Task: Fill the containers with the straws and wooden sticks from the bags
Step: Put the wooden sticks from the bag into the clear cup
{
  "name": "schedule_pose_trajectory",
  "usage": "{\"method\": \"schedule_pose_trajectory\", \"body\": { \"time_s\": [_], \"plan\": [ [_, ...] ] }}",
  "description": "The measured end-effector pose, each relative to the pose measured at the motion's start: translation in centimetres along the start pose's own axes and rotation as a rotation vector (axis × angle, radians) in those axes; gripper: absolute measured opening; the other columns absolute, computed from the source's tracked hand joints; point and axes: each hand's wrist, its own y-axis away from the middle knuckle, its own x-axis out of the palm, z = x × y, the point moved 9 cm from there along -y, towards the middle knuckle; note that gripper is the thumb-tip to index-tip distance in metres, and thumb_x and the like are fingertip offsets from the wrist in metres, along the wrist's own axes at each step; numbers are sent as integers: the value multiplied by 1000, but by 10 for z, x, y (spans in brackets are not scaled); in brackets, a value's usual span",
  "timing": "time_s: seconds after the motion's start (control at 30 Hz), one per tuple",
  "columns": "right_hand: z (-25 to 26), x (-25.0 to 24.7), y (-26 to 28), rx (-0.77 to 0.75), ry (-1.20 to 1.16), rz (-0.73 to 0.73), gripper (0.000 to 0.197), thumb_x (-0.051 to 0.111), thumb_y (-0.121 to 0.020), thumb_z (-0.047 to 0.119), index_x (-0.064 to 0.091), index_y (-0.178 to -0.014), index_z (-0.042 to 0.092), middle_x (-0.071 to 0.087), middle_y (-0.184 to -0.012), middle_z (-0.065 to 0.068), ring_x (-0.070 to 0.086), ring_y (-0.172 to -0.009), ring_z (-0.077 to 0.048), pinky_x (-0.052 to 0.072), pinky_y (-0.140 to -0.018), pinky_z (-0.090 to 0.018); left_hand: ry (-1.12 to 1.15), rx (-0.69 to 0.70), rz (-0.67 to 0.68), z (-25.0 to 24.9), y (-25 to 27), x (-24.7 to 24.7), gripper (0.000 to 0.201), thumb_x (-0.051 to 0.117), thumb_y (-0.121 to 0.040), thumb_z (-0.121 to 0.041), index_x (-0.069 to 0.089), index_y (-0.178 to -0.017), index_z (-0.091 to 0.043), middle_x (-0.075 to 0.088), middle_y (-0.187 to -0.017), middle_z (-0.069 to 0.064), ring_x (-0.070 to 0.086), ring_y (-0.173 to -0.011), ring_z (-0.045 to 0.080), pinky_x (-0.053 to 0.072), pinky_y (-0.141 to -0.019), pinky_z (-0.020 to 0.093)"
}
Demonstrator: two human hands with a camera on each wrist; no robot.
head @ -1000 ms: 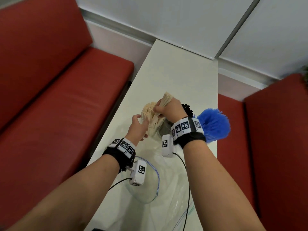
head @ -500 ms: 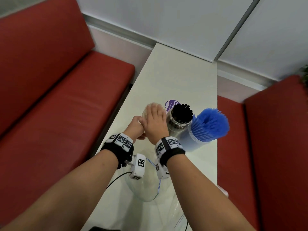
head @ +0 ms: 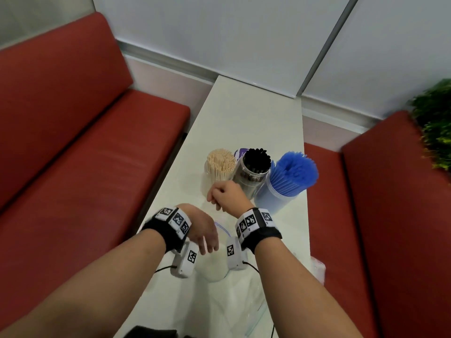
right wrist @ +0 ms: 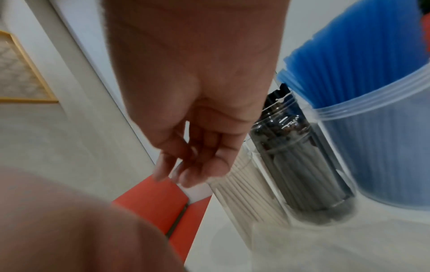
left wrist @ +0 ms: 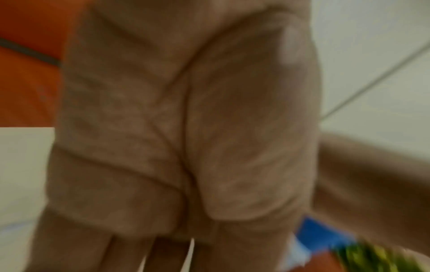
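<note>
Three clear plastic containers stand upright, touching in a row. They hold pale wooden sticks, black straws and blue straws.

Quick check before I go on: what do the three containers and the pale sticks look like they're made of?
Containers: the blue-straw tub looks like translucent, slightly frosted plastic with a ribbed rim; the black-straw jar and the stick container look like clear glossy plastic, possibly glass. The pale sticks look like matte, unfinished wood.
</note>
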Motion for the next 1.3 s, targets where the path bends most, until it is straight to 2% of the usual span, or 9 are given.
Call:
{"method": "schedule_pose_trajectory", "body": {
  "time_s": [0.17,0.3,0.57,0.67,0.77,0.93,1.03,1.17,1.3],
  "plan": [
    [-29,64,42,146,91,316,30,46,-92,5,65,-70,11,66,-64,-8,65,-53,-20,56,-58,-31,-218,95,-847,22,-23,-23,23,43,-94,-4,61,-81,-13,64,-88,4,59,-88,25,48,-85,40],
    [-60,99,60,197,307,331,27,46,-99,10,65,-116,0,67,-118,-20,62,-112,-33,48,-97,-39,-456,-179,-756,63,-46,-17,40,39,-99,-16,40,-138,-11,38,-143,12,44,-127,29,43,-101,39],
    [-89,114,65,234,361,206,37,42,-99,1,47,-136,1,50,-142,-20,49,-132,-33,38,-107,-37,-598,-175,-591,59,-53,-4,32,47,-99,-17,57,-128,-8,61,-128,10,61,-112,22,49,-95,30],
    [-86,110,64,208,418,185,30,45,-101,5,58,-128,2,60,-131,-19,58,-121,-35,44,-99,-36,-525,-176,-513,41,-34,-8,23,55,-93,-18,71,-106,-8,74,-92,3,66,-66,12,54,-61,18],
    [-73,95,62,214,368,176,25,49,-100,9,71,-108,1,70,-112,-21,64,-107,-36,46,-86,-35,-546,-175,-502,11,6,-35,21,64,-78,-32,76,-76,-15,74,-67,-4,70,-59,13,60,-62,27],
    [-32,46,50,256,-14,175,15,48,-97,-2,55,-86,7,67,-93,-21,70,-92,-39,60,-87,-48,-200,-127,-488,14,42,-69,27,67,-82,-24,73,-103,-9,75,-102,7,73,-91,19,58,-86,35],
    [6,-2,35,185,-192,112,24,48,-107,15,54,-84,7,67,-88,-19,67,-76,-25,63,-76,-37,-108,-105,-469,30,36,-58,30,61,-90,-18,67,-118,-7,71,-114,9,68,-87,16,56,-87,33],
    [55,-77,13,-29,-216,-249,42,43,-108,35,62,-82,9,59,-77,-8,55,-66,-16,52,-62,-22,-346,-133,-285,35,9,-23,54,64,-88,-20,48,-140,-25,52,-139,2,59,-110,20,53,-90,30],
    [66,-96,-10,-95,-61,-393,42,43,-107,41,65,-85,13,55,-73,-1,50,-64,-14,39,-61,-21,-602,-184,-394,52,-13,-10,98,79,-72,-43,22,-151,-37,41,-150,-4,45,-132,22,41,-104,35]
  ]
}}
